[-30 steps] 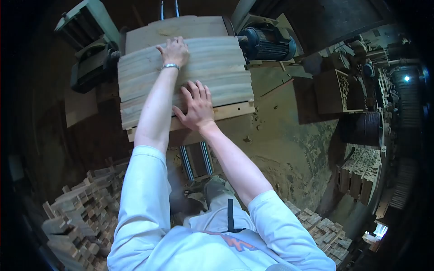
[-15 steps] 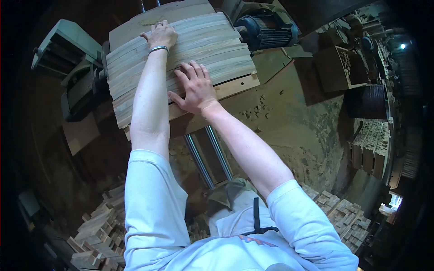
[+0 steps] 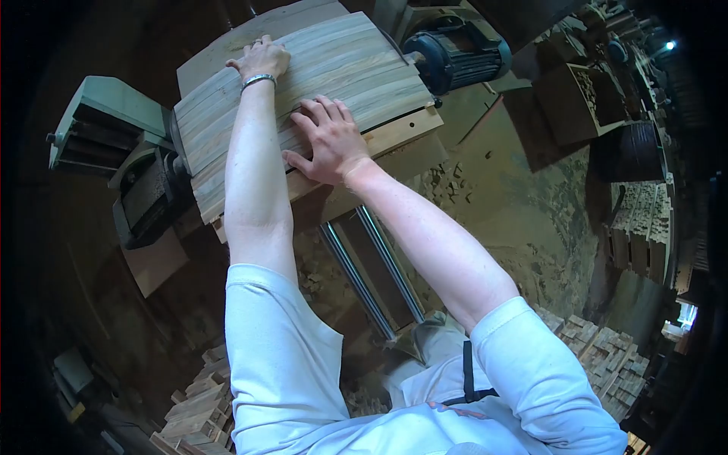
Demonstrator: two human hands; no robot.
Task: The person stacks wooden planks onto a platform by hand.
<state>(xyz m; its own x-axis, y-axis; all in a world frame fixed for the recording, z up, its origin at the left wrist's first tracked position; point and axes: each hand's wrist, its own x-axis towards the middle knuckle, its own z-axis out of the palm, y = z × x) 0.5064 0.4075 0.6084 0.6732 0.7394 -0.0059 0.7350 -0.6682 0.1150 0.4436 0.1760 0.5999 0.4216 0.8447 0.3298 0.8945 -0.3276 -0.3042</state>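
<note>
Head view, looking down: a broad layer of pale wooden strips [image 3: 337, 64], laid side by side, lies at 11 o'clock from the picture's centre. Its strips run lengthwise from 8 to 2 o'clock, slanting across the reach of both bare arms. The right hand [image 3: 331, 140] is nearer the body, fingers spread and unclenched on the strips, thumb by the near edge, where a light wooden rail with a dark hole [image 3: 402, 130] runs parallel. From it, the left hand [image 3: 263, 61] lies between 10 and 11 o'clock, fingers loosely parted at the far edge, fingertips toward a plain tan board [image 3: 212, 57]. Neither appears to grip; fingertip pressure cannot be told.
</note>
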